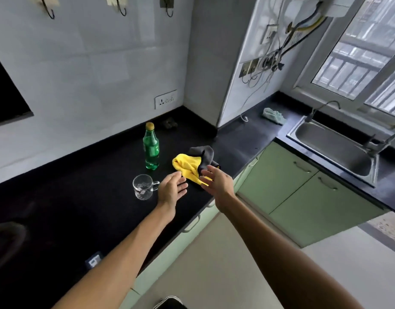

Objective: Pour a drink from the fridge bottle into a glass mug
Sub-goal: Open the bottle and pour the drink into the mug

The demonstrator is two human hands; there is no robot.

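A green plastic bottle (151, 148) with a yellow cap stands upright on the black counter (58, 208). A clear glass mug (143, 186) stands in front of it, handle pointing right, and it looks empty. My left hand (171, 188) hovers just right of the mug's handle with relaxed fingers, holding nothing. My right hand (216, 179) is stretched out over the counter's front edge, fingers spread, over the near end of a yellow and grey cloth (193, 163).
A steel sink (334, 146) with a tap sits at the right under a window. A pale green rag (274, 115) lies near the corner. Green cabinets (303, 192) run below the counter. Wires and hooks hang on the wall.
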